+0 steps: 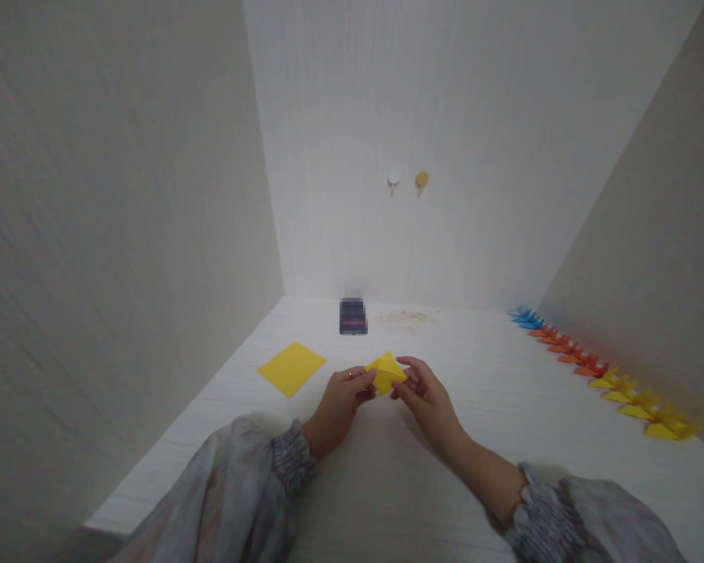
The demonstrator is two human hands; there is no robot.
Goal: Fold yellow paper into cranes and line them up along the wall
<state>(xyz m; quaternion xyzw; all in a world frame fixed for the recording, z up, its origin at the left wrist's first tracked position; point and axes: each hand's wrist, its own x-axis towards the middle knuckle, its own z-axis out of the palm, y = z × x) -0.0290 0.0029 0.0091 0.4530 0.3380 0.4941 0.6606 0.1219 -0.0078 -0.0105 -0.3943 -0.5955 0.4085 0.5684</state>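
Observation:
A small folded piece of yellow origami paper (386, 372) is held between my two hands above the white table. My left hand (343, 403) pinches its left corner, thumb on top. At the right corner, my right hand (425, 395) grips the paper with the thumb in front and the fingers curled behind. A crease or flap edge runs across the folded piece. To the left of my left hand lies a flat yellow square sheet (292, 368).
A dark phone-like object (353, 317), blurred out, lies near the back wall. Along the right wall runs a row of folded paper figures, blue (526, 317), orange-red (569, 350) and yellow (642, 405). Two small hooks (422, 180) hang on the back wall. Walls enclose the table (352, 500) on three sides.

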